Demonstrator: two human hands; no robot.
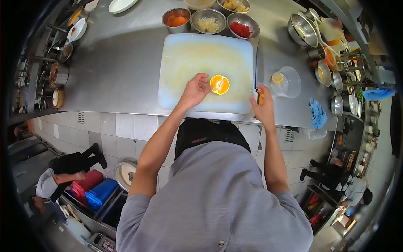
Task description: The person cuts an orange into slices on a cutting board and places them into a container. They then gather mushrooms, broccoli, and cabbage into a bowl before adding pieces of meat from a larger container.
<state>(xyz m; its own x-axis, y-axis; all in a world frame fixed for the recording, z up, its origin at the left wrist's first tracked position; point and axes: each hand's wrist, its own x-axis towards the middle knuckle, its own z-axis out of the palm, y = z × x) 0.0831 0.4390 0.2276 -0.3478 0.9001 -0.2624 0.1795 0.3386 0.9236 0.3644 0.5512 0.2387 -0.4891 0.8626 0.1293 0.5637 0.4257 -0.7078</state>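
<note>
A halved orange (221, 85) lies cut face up on the white cutting board (184, 54). My left hand (195, 90) is beside it, fingers curved and apart, fingertips right at the orange's left edge. At the board's right edge, my right hand (264, 107) has its fingers around the orange handle of a knife (260, 67). The knife's blade points away from me, along the board's side on the steel table. Right of the knife stands a clear plastic bowl (292, 84) with a small orange-yellow piece (277, 78) at its left side.
Metal bowls of red pieces (240, 29), pale shreds (208, 24) and orange contents (176, 20) stand behind the board. A blue cloth (317, 114) lies at the table's front right. More bowls (303, 29) crowd the right side. Other people (67, 176) are on both sides behind me.
</note>
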